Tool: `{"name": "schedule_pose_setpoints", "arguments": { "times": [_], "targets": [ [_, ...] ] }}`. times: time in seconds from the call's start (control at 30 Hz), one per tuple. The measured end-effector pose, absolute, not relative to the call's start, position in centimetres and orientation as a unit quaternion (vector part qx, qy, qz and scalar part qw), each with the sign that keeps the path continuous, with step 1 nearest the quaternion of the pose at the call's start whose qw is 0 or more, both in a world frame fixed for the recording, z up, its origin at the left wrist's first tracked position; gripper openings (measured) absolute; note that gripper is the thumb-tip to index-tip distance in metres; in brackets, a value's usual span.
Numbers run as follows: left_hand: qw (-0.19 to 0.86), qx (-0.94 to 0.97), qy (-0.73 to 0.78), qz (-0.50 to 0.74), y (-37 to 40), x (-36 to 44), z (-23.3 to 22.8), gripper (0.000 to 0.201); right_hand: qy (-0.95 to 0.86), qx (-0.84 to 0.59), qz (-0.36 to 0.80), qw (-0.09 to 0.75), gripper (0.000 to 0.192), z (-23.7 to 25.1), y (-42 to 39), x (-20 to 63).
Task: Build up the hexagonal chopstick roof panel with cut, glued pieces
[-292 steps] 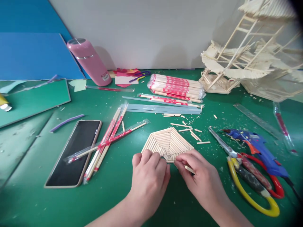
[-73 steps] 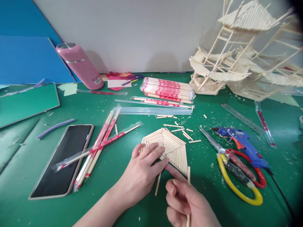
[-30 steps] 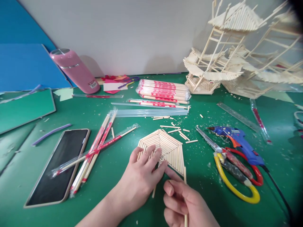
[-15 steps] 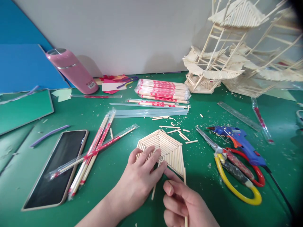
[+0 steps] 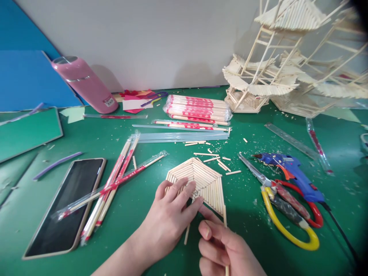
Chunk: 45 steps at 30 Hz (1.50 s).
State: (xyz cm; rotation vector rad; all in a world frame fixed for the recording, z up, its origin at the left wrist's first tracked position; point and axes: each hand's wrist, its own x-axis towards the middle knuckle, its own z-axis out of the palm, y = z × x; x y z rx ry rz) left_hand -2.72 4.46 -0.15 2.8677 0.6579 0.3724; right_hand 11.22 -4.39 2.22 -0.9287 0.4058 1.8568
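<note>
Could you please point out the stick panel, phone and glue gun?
Stick panel [image 5: 203, 176], head view: upper right section.
Phone [image 5: 71, 188], head view: dark screen.
Glue gun [image 5: 304, 182], head view: blue handle.

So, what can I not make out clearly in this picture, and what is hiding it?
Head view: near left part of the stick panel, covered by the left hand.
Head view: middle of the pale stick, hidden by the right hand holding it.
Head view: top of the stick tower, cut off by the upper edge.
Head view: label on the pink bottle, text too small to read.
</note>
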Motion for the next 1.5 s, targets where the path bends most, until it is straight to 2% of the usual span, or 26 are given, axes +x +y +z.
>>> {"name": "schedule_pose_setpoints", "arguments": {
  "times": [0.7, 0.87, 1.03, 1.17, 1.27, 1.33, 1.5],
  "targets": [
    [0.076, 0.970, 0.210, 0.098, 4.3, -3.0, -0.2, 0.036, 0.115, -0.426, 0.748, 0.495, 0.033, 1.9, -4.7, 11.2],
    [0.063, 0.970, 0.216, 0.093, 4.1, -2.7, -0.2, 0.035, 0.045, -0.457, 0.772, 0.440, 0.035, 2.5, -6.0, 12.3],
    [0.046, 0.955, 0.252, 0.149, 3.7, -3.0, 0.4, 0.044, -0.082, -0.512, 0.735, 0.436, 0.042, 3.4, -7.3, 14.5],
    [0.067, 0.904, 0.342, 0.248, 3.4, -3.7, 1.8, 0.038, -0.293, -0.593, 0.635, 0.399, 0.043, 3.7, -7.4, 17.2],
    [0.081, 0.865, 0.391, 0.305, 2.8, -4.0, 2.8, 0.024, -0.495, -0.648, 0.466, 0.343, 0.033, 4.4, -6.9, 18.5],
    [0.102, 0.851, 0.403, 0.322, 2.1, -3.9, 3.2, 0.018, -0.601, -0.634, 0.365, 0.321, 0.028, 4.8, -6.2, 18.7],
    [0.175, 0.840, 0.411, 0.308, 0.3, -2.7, 3.0, 0.010, -0.724, -0.608, 0.238, 0.224, 0.021, 3.8, -4.0, 17.7]
  ]
}}
